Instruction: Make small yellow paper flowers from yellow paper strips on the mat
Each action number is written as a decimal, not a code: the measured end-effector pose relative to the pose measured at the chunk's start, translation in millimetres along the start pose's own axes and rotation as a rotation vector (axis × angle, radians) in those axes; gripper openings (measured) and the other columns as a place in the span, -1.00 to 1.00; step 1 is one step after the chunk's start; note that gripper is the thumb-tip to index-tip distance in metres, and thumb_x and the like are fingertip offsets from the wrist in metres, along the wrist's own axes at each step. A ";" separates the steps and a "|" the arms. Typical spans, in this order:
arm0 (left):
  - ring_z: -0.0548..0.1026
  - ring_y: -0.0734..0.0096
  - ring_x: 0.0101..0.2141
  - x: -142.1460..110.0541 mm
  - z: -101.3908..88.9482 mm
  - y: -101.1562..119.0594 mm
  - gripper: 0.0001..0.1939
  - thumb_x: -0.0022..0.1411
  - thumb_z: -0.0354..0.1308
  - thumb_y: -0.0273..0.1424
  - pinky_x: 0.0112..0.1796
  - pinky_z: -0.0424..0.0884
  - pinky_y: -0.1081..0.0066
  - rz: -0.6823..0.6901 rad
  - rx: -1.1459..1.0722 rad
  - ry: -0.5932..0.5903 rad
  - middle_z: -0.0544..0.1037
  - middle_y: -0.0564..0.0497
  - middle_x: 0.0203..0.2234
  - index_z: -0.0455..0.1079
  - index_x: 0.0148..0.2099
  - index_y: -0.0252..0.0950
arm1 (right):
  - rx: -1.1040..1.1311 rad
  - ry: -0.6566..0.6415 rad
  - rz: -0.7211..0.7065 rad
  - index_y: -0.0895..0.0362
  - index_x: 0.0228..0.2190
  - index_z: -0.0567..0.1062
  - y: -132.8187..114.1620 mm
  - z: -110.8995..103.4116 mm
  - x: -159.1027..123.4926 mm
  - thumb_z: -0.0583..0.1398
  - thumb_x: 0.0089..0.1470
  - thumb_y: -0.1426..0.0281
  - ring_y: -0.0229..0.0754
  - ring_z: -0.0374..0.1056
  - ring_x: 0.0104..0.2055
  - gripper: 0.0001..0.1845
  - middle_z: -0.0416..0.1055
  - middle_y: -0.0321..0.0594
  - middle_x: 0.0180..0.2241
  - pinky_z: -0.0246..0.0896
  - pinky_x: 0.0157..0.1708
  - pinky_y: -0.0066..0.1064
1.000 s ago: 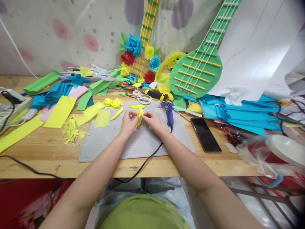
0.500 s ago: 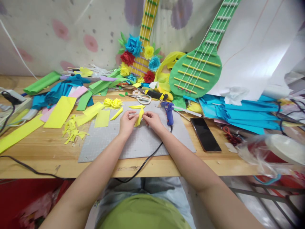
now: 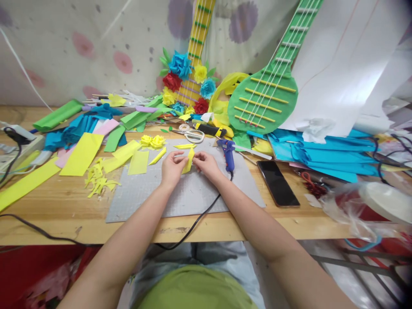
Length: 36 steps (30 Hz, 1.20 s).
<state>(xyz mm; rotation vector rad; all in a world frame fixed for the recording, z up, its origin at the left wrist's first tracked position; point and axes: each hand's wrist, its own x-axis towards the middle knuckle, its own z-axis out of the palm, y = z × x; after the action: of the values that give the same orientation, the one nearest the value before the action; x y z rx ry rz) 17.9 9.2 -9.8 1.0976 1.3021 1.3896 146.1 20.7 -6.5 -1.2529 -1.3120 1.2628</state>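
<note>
Above the grey cutting mat (image 3: 189, 197), a small piece of yellow crepe paper (image 3: 189, 163) stands between my two hands. My left hand (image 3: 172, 168) pinches its left side, and a thin white stick seems to lie across those fingers. My right hand (image 3: 206, 165) pinches the paper's right edge with thumb and fingertips. Just beyond the hands lie folded yellow paper strips (image 3: 185, 146) and another folded piece (image 3: 157, 156). Yellow paper flowers (image 3: 152, 141) rest at the mat's back left edge, near a flat yellow rectangle (image 3: 138, 162).
A blue glue gun (image 3: 229, 155) stands right of my hands, its black cord (image 3: 196, 223) crossing the mat. Scissors (image 3: 193, 135) lie behind. A phone (image 3: 278, 183) is at the right. Yellow scraps (image 3: 99, 179) lie left; a green paper instrument (image 3: 264, 103) leans at the back.
The yellow paper has turned slightly and looks flatter between my fingers. Both hands keep nearly the same place and grip. The camera view has tilted a little.
</note>
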 end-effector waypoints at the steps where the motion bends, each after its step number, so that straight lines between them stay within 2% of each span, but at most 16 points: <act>1: 0.51 0.44 -0.49 0.2 -0.2 -0.1 -0.66 -0.15 0.25 -0.39 -0.38 0.41 0.42 0.007 0.007 0.009 0.56 0.03 -0.50 0.33 -0.24 -0.29 | 0.009 0.000 0.000 0.13 -0.56 0.30 0.3 0.2 0.2 0.15 -0.21 0.35 -0.46 0.07 -0.73 -0.88 0.24 -0.46 -0.68 0.00 -0.73 -0.58; 4: 0.51 0.45 -0.48 0.8 -0.6 -0.2 -0.66 -0.15 0.25 -0.39 -0.38 0.40 0.44 0.005 0.010 0.025 0.55 0.03 -0.49 0.32 -0.24 -0.29 | 0.029 0.000 -0.004 0.13 -0.54 0.31 1.6 0.8 0.9 0.16 -0.21 0.30 -0.44 0.09 -0.71 -0.84 0.26 -0.43 -0.66 0.01 -0.73 -0.56; 12: 0.48 0.47 -0.50 -0.8 2.2 3.9 -0.57 -0.17 0.29 -0.27 -0.40 0.38 0.44 -0.051 -0.109 -0.026 0.55 0.01 -0.48 0.32 -0.22 -0.32 | 0.062 -0.016 -0.028 0.15 -0.56 0.32 -2.1 0.8 -1.7 0.17 -0.24 0.24 -0.46 0.06 -0.70 -0.77 0.23 -0.45 -0.65 -0.02 -0.68 -0.55; 18: 0.46 0.49 -0.47 -0.3 3.2 7.5 -0.63 -0.20 0.30 -0.30 -0.39 0.36 0.46 -0.053 -0.089 -0.006 0.51 0.03 -0.47 0.33 -0.31 -0.33 | 0.074 -0.030 -0.009 0.14 -0.56 0.31 -2.2 2.6 -0.2 0.17 -0.24 0.23 -0.44 0.06 -0.69 -0.76 0.22 -0.44 -0.67 -0.05 -0.67 -0.53; 25: 0.42 0.54 -0.45 0.8 0.8 6.0 -0.69 -0.13 0.24 -0.35 -0.37 0.33 0.50 0.051 0.015 0.027 0.44 0.08 -0.50 0.29 -0.29 -0.32 | 0.112 -0.016 -0.031 0.13 -0.33 0.33 -2.8 1.8 1.5 0.17 -0.17 0.16 -0.43 0.07 -0.66 -0.63 0.21 -0.45 -0.59 -0.03 -0.65 -0.53; 28: 0.41 0.58 -0.47 -0.1 2.7 4.6 -0.68 -0.09 0.23 -0.30 -0.41 0.32 0.53 0.066 0.058 -0.043 0.41 0.09 -0.47 0.26 -0.27 -0.31 | 0.080 -0.051 -0.061 0.14 -0.41 0.36 -0.7 3.0 3.1 0.20 -0.19 0.13 -0.43 0.05 -0.63 -0.64 0.20 -0.43 -0.60 -0.03 -0.64 -0.54; 30: 0.39 0.61 -0.53 -0.2 3.2 4.1 -0.63 -0.09 0.23 -0.23 -0.46 0.31 0.53 0.012 0.049 -0.098 0.40 0.10 -0.43 0.22 -0.26 -0.29 | 0.077 -0.043 -0.069 0.15 -0.48 0.34 2.1 3.7 4.6 0.20 -0.21 0.12 -0.43 0.05 -0.63 -0.65 0.19 -0.42 -0.61 -0.04 -0.65 -0.53; 34: 0.36 0.58 -0.63 1.7 -2.4 8.3 -0.55 -0.05 0.15 -0.06 -0.60 0.28 0.50 -0.183 0.074 -0.335 0.40 0.09 -0.49 0.18 -0.27 -0.30 | 0.126 -0.005 -0.040 0.13 -0.50 0.30 4.5 3.3 6.7 0.19 -0.18 0.10 -0.42 0.06 -0.67 -0.65 0.20 -0.43 -0.62 -0.02 -0.68 -0.52; 36: 0.28 0.61 -0.67 3.1 -7.7 12.0 -0.54 -0.01 0.09 -0.02 -0.64 0.22 0.52 -0.210 0.130 -0.434 0.36 0.11 -0.57 0.24 -0.28 -0.34 | 0.155 -0.003 -0.027 0.13 -0.50 0.29 2.7 2.8 6.5 0.20 -0.20 0.10 -0.42 0.08 -0.67 -0.64 0.22 -0.42 -0.61 0.01 -0.69 -0.52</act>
<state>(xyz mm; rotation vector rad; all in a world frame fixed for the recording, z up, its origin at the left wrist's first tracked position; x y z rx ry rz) 9.3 10.5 1.8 1.2282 1.1579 0.8616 143.0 26.9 -9.6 -1.1213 -1.2048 1.3214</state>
